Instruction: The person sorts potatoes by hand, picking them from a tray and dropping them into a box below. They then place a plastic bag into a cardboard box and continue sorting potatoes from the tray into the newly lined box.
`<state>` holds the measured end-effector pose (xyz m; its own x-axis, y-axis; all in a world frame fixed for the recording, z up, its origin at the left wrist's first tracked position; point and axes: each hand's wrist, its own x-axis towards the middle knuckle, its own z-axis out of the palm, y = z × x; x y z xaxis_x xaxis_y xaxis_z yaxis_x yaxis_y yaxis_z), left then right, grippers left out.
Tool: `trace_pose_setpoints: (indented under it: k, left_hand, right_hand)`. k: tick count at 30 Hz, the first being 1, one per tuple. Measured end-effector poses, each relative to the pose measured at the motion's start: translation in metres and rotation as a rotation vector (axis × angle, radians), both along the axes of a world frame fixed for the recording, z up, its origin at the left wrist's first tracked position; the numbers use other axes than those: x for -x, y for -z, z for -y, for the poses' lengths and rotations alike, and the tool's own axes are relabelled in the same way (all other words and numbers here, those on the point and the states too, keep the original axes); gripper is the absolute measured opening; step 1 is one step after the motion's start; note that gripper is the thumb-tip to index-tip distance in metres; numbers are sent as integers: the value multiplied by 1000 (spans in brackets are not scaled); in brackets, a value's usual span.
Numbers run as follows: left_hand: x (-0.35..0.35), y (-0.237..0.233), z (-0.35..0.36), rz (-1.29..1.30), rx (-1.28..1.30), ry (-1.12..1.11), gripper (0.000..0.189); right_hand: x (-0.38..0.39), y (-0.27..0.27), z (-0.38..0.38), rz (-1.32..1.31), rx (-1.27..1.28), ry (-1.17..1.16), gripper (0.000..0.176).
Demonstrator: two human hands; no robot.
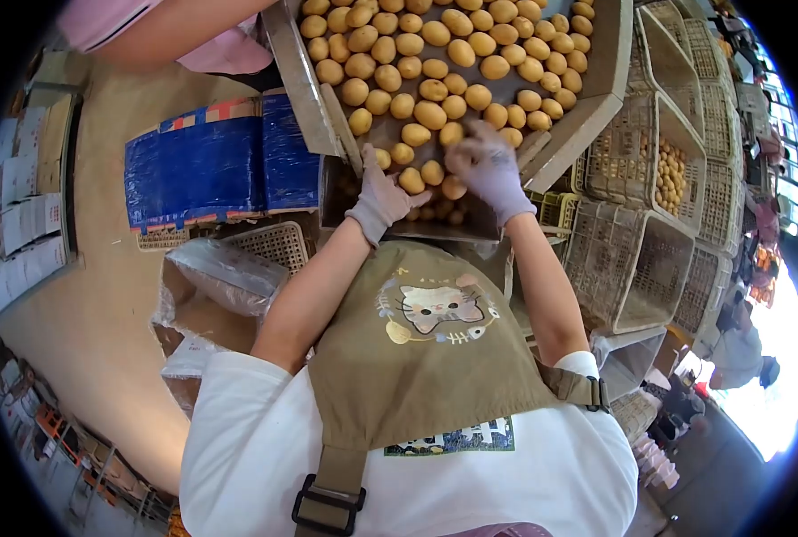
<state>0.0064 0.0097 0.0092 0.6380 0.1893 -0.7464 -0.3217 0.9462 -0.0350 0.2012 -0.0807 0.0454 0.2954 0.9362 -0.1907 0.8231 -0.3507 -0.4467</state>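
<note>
Yellow-skinned potatoes (430, 115) are spread over a tray (600, 67) with raised wooden sides, which narrows towards me. At its mouth my left hand (383, 199), in a pale glove, is open, thumb and fingers apart beside a few potatoes. My right hand (493, 174), gloved too, reaches in from the other side with its fingers bent down over the potatoes. Those fingertips are slightly blurred, so whether they grip a potato cannot be told. Below both hands, more potatoes (442, 213) lie in a bin (471, 234), partly hidden by my hands and apron.
Stacked plastic crates (627, 259) stand on the right, one with small potatoes (670, 174). To the left are a blue-wrapped box (198, 166) and a carton lined with clear plastic (216, 295). Another person's arm (171, 31) shows at the upper left.
</note>
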Motion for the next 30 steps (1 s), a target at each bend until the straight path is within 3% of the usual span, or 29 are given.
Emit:
trace_pose_setpoints:
  k: [1,2,4,6,8,10,11,14,15,20,23,26,27,28,30]
  left_hand:
    - [0,-1,3,30,2,-3,90]
    - [0,-1,4,61,0,-10,90]
    - [1,4,6,55,22,-1,82]
    - [1,9,3,108,-23,30,77]
    - [-1,12,5,46,-37,86,68]
    - [2,23,7,72,-178,188,65]
    - [6,26,5,119,-181,207,67]
    - [5,5,-1,196,98,-50,76]
    - [2,-8,0,121,1,-32,83]
    - [1,0,1,158,16,-33,83]
    - [1,-4,1,141,4,-24,84]
    - [1,1,1,151,-3,-8,84]
    - [2,5,3,163,-1,0,85]
    - [1,9,4,164,4,-9,85]
    - [0,16,7,163,12,-21,85]
  right_hand:
    - [2,-23,-10,-57,-3,252,36]
    - [1,-17,-13,270,-220,264,39]
    - [21,-21,-11,448,-90,151,41]
    - [-1,-36,-15,249,204,61,61]
    - [-18,-8,-14,-12,-142,278,66]
    - [14,-20,-16,310,163,100,68]
    - [28,-27,-15,329,211,46,71]
    - [30,-28,-7,303,255,-29,71]
    - [31,-27,-5,296,250,-37,70]
    - [28,-24,-4,255,249,-41,71]
    - [31,-20,0,355,55,-42,58]
    - [29,-27,-28,267,-88,27,39]
    - [35,-35,-47,174,-371,-4,25]
    - [45,-52,-65,152,-209,-2,31]
    - [51,-27,-95,262,30,-41,37]
